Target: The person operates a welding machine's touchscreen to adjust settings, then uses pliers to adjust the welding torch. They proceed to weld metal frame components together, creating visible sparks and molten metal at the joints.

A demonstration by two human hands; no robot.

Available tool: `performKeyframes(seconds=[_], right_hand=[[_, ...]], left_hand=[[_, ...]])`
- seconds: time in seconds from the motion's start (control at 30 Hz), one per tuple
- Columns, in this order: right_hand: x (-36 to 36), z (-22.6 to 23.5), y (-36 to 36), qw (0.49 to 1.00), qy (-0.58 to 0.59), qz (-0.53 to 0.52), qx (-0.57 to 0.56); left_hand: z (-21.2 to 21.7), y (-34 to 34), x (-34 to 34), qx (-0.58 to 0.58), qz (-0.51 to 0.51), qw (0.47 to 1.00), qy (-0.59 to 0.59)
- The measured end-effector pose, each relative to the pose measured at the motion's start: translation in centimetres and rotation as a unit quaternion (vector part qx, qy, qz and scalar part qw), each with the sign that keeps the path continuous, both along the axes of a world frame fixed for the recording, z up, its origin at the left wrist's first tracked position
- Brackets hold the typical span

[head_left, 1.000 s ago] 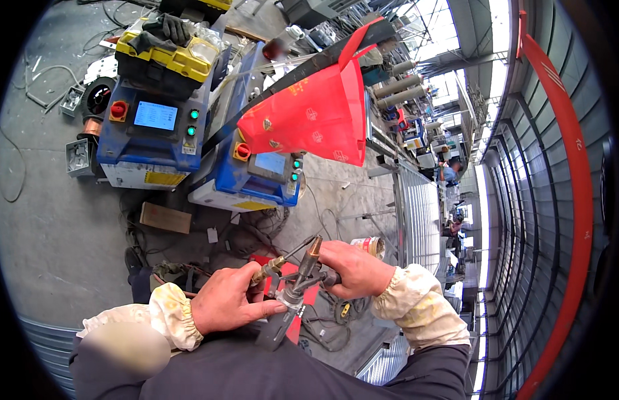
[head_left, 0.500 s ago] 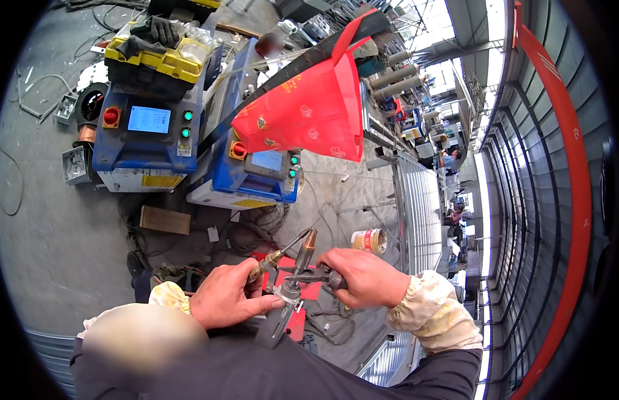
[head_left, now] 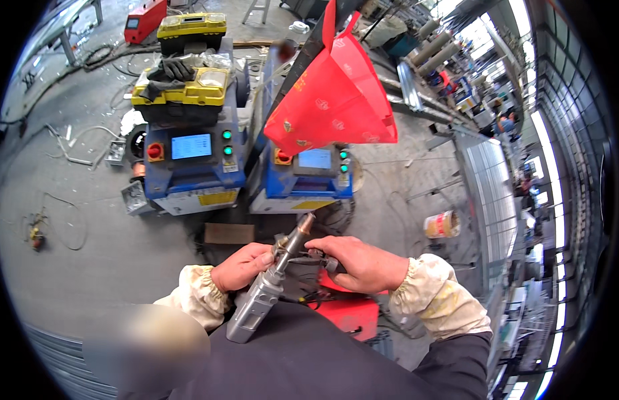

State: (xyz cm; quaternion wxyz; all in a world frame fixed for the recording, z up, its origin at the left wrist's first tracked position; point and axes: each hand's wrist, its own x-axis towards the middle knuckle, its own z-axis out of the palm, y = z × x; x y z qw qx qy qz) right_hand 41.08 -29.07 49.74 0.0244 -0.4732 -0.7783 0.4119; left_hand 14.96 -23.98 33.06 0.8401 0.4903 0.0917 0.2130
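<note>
A grey metal welding torch (head_left: pixel 261 297) with a copper-coloured nozzle tip lies slantwise before my body, its tip pointing up and away. My left hand (head_left: pixel 244 267) is closed at the torch's left side, fingers partly hidden behind the barrel. A small brass fitting (head_left: pixel 280 244) shows beside the barrel, near those fingertips. My right hand (head_left: pixel 369 264) is closed round dark pliers (head_left: pixel 334 265). Their jaws reach left toward the torch barrel; whether they grip it I cannot tell. The torch's wide rear end rests against my dark clothing.
Two blue machines with screens (head_left: pixel 196 167) (head_left: pixel 303 183) stand ahead. A yellow-and-black toolbox (head_left: pixel 183 110) with dark gloves sits on the left one. A red bag (head_left: pixel 336 100) hangs over the right one. A tub (head_left: pixel 442 225) stands right; a red sheet (head_left: pixel 349 317) lies below my hands.
The view has shifted, so the machines sit further right. The torch has turned, showing its broad face. The brass fitting with its thin tube, plain before, is now mostly hidden behind the torch.
</note>
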Motion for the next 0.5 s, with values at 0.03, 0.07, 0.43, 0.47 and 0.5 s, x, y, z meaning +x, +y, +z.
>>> performKeyframes(seconds=[0.03,0.07,0.43,0.47,0.5], right_hand=[[0.0,-0.7,-0.1,0.999,0.020,0.016,0.032],[0.0,-1.2,0.0,0.997,0.040,0.030,0.064],[-1.0,-7.8,-3.4,0.968,0.209,-0.087,0.104],[-1.0,-8.3,-3.5,0.965,0.221,-0.092,0.109],[-1.2,-9.1,-3.7,0.957,0.235,-0.102,0.138]], left_hand=[[0.5,-0.2,-0.3,0.000,-0.011,1.000,0.012],[0.5,-0.5,-0.2,-0.016,-0.013,1.000,-0.007],[2.2,-2.5,-1.1,-0.227,0.030,0.969,0.091],[2.8,-2.5,-0.8,-0.179,0.045,0.975,0.122],[3.2,-2.5,-0.6,-0.134,0.058,0.978,0.149]])
